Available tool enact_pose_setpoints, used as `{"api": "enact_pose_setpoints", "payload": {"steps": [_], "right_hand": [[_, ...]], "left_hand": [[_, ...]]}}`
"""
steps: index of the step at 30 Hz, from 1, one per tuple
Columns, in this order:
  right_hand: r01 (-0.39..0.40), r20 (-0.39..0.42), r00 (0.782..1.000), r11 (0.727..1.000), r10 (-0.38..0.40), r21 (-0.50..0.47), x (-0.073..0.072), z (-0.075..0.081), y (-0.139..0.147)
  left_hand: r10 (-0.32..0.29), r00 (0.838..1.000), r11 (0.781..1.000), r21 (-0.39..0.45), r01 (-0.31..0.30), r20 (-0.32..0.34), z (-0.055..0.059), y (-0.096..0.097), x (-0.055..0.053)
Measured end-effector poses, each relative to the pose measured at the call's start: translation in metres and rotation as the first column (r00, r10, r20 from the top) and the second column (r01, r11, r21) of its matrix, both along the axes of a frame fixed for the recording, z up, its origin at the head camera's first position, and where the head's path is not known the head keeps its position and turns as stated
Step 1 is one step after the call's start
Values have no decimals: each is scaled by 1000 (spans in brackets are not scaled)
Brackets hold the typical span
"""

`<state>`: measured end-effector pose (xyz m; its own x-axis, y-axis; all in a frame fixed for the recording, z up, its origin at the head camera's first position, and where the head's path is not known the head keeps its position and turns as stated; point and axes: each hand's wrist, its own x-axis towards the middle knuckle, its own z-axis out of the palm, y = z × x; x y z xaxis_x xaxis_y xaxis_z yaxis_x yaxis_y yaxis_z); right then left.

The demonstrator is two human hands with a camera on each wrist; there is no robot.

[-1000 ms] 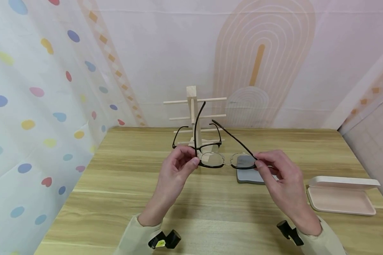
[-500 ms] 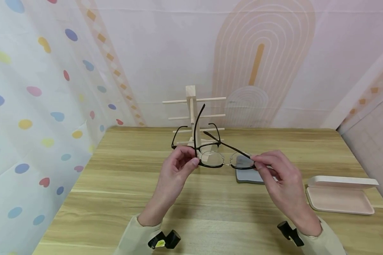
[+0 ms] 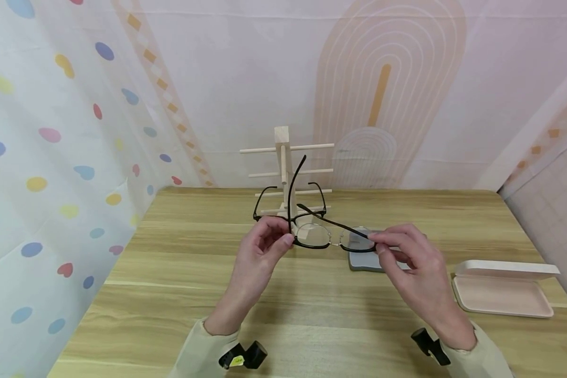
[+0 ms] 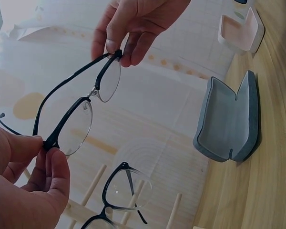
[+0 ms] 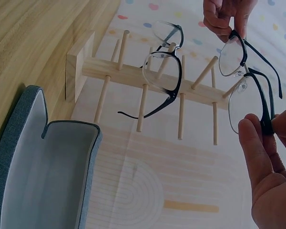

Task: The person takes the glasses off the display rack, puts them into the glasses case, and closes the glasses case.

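Observation:
A pair of eyeglasses (image 3: pixel 313 246) with black half rims hangs in the air above the table, held by both hands. My left hand (image 3: pixel 260 252) pinches its left hinge corner, where the left temple stands out straight, pointing away. At the other end, thumb and fingers of my right hand (image 3: pixel 413 262) pinch the right hinge corner. The right temple (image 3: pixel 342 226) is partly folded in, slanting across behind the lenses. Behind, a second pair of black-rimmed glasses (image 5: pixel 180 71) sits on the pegs of a wooden display stand (image 3: pixel 282 137).
A grey glasses case (image 4: pixel 250 114) lies open on the table behind my right hand. Farther right is a pale pink glasses case (image 3: pixel 503 296), its lid up. A patterned curtain (image 3: pixel 245 79) hangs behind the wooden table (image 3: pixel 179 262).
The right temple has swung inward, its tip going left and down toward the lenses. My right fingers have shifted slightly with it. My left hand has stayed almost still.

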<state>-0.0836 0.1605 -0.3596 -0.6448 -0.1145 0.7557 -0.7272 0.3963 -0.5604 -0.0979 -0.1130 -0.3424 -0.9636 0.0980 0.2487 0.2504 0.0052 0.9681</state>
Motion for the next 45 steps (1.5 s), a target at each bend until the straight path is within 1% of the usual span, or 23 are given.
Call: {"api": "enact_pose_setpoints", "payload": {"steps": [12, 21, 30, 39, 45], "right_hand": [[-32, -4, 999, 999, 32, -23, -1, -4, 0], [-4, 4, 1000, 1000, 4, -2, 1, -5, 1], [3, 24, 1000, 1000, -3, 3, 3, -4, 1], [16, 26, 1000, 1000, -16, 16, 2, -4, 1], [23, 64, 998, 999, -26, 39, 3, -5, 2]], "left_hand": [[7, 1000, 1000, -19, -6, 14, 0, -1, 1], [-5, 1000, 1000, -4, 5, -5, -1, -1, 1], [-7, 1000, 1000, 1, 7, -17, -3, -1, 1], [-13, 1000, 1000, -1, 13, -10, -3, -1, 2], [-2, 1000, 1000, 4, 2, -1, -3, -1, 2]]}}
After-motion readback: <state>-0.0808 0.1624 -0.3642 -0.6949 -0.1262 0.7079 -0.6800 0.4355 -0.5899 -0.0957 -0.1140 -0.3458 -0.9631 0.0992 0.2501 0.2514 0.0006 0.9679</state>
